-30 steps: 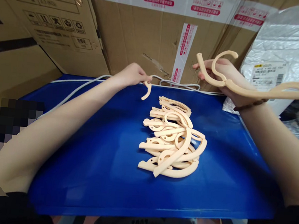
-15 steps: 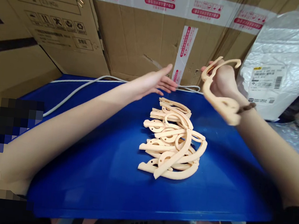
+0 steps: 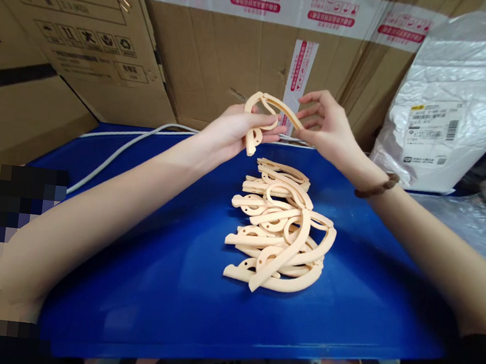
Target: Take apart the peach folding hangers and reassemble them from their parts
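Pale folding hanger raised at 12 o'clock of a pile of similar hangers on a blue table, left hand grasping its 9 o'clock side, right hand pinching its 3 o'clock end, cardboard box beyond at 12 o'clock

A big brown box with white and red tape stands behind the blue table, with another brown box at the left, a white cord along the back, and a shiny white bag at the right.
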Demonstrator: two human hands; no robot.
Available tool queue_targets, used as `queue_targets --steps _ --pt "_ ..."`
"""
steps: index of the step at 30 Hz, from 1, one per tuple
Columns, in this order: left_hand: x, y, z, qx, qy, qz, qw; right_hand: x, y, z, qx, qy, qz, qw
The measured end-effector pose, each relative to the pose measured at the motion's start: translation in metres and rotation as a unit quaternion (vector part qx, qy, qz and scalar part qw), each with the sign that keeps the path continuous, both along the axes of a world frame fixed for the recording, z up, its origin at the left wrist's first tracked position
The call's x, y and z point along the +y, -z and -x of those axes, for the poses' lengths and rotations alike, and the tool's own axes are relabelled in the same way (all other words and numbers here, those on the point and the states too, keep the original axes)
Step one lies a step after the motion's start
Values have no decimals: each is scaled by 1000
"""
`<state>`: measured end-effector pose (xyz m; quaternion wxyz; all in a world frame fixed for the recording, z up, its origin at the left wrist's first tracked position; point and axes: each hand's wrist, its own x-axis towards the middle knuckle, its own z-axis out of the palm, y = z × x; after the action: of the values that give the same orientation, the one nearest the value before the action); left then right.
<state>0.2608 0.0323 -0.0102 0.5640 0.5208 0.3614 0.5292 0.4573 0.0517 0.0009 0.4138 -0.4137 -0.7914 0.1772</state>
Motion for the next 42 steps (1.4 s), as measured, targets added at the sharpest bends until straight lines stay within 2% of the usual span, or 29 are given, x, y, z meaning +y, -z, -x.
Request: queue_targets --steps 3,6,9,12,14,16,17,20,22,24,26,28,33,37,42 --pt "-3 0 -1 22 29 -4 999 -8 2 5 -103 41 -23 994" --pt "-6 -1 1 69 113 2 991 -17 -2 8 -177 98 -114 973" --pt "-9 -6 2 72 157 5 985 -25 -8 7 -298 161 -200 919" --pt "-11 -11 3 59 153 31 986 -30 -9 6 -400 188 -221 869" --pt "-12 -12 2 65 156 43 985 -31 -9 8 -433 187 -217 855" --pt "-11 -11 1 102 154 26 982 -29 -9 9 -438 186 -201 856" --pt "-10 -10 1 138 141 2 980 -27 -9 9 -431 176 -181 866" --pt "-6 -3 1 269 58 -88 957 -14 -9 2 -379 114 -60 917" --pt "-2 0 1 323 8 -101 941 -2 -6 -8 -340 107 15 934" --pt "2 1 2 343 -23 -72 936 11 2 -18 -343 169 25 924" --pt "5 1 3 350 -43 -44 935 21 13 -27 -388 225 17 893" --pt "8 1 4 346 -50 -31 936 26 24 -32 -426 250 22 869" --pt "11 4 8 315 -49 -16 948 25 40 -32 -451 255 32 855" --pt "5 2 11 294 -35 -34 954 26 44 -31 -459 252 18 851" --pt "2 2 11 241 -11 9 971 27 45 -31 -463 257 -3 848"
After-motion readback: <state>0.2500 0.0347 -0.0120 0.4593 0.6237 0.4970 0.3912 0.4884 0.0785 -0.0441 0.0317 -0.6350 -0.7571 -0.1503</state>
